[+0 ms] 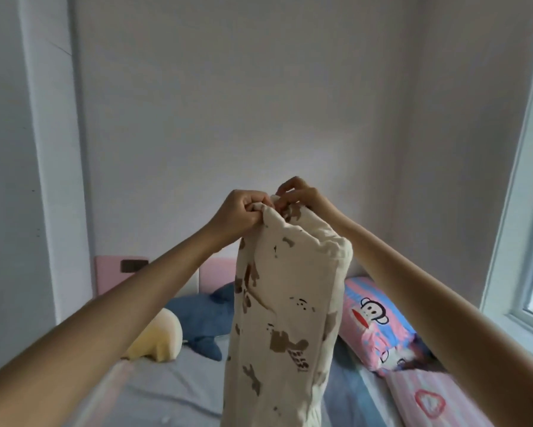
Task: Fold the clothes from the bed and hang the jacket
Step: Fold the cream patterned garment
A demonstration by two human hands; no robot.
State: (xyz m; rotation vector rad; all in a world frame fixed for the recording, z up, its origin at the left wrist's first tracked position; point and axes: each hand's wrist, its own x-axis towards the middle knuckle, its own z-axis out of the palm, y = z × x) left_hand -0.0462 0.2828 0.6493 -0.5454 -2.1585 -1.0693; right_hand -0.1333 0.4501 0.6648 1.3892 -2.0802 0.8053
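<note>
Head view, frame centre: cream garment (285,318) w/ brown print held aloft, hanging to the bottom edge over the bed (172,386). Left hand (242,212) has fingers curled tight on the top edge; right hand (299,194) pinches the same edge just beside it, fingertips together on the cloth. Likely step: finding corners before folding. Advice: slide hands apart along the hem, keep tension, let fabric hang straight. Pillow (379,325) at lower right.
</note>
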